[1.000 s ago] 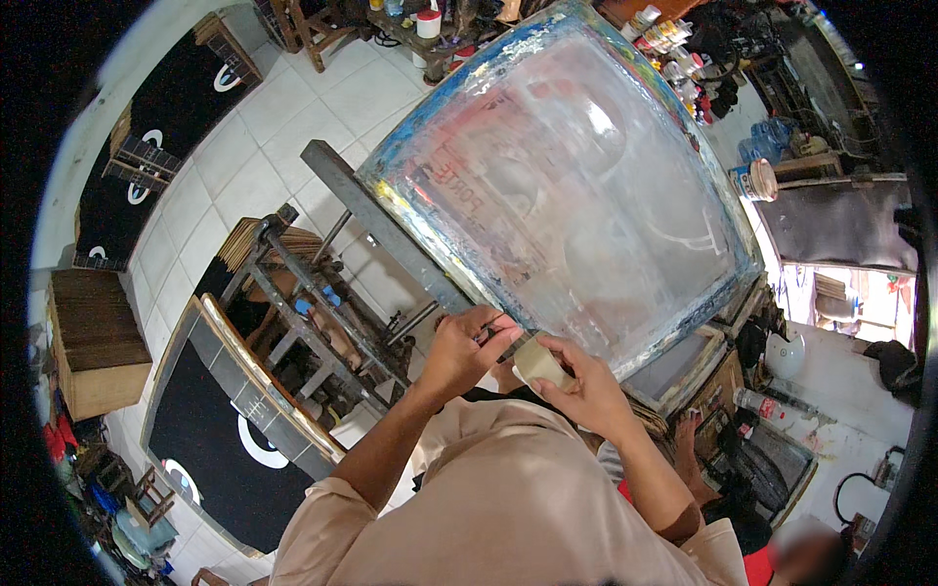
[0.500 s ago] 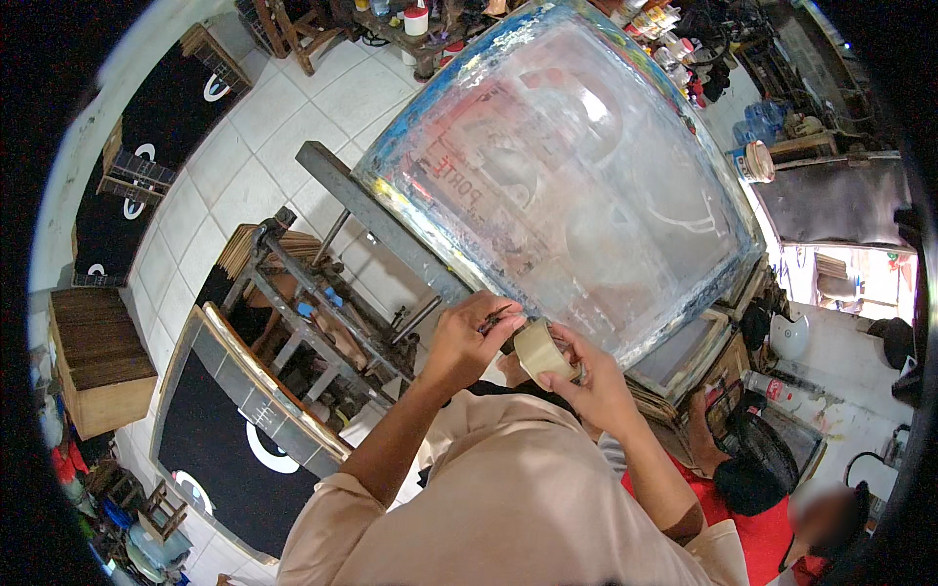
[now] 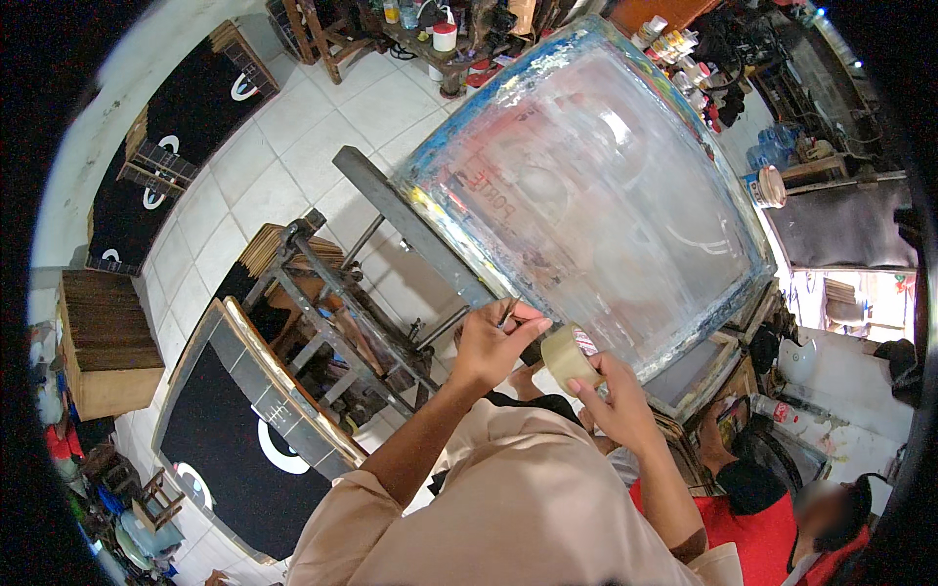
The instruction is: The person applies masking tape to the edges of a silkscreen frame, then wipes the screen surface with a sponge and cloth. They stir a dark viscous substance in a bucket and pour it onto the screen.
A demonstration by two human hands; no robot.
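My left hand (image 3: 493,347) is closed in a pinch on a small thin dark item (image 3: 507,313), too small to make out, beside the lower left edge of the big paint-smeared screen frame (image 3: 625,205). Just to its right, my right hand (image 3: 616,400) grips a roll of cream packing tape (image 3: 564,363) by its side, the roll tilted with part of its inner ring showing. A dark metal bar (image 3: 410,225) lies along the screen's left edge. Whether a strip of tape runs between my hands I cannot tell.
A metal rack (image 3: 332,332) and black printed boards (image 3: 225,410) are at left, on a tiled floor (image 3: 244,156). Paint containers (image 3: 674,54) crowd the screen's far right. At lower right a co-worker in red (image 3: 733,527) is close beside my right arm.
The roll has turned in my right hand, showing more of its inner ring. The co-worker in red has come further into view at lower right. The whole view has shifted slightly.
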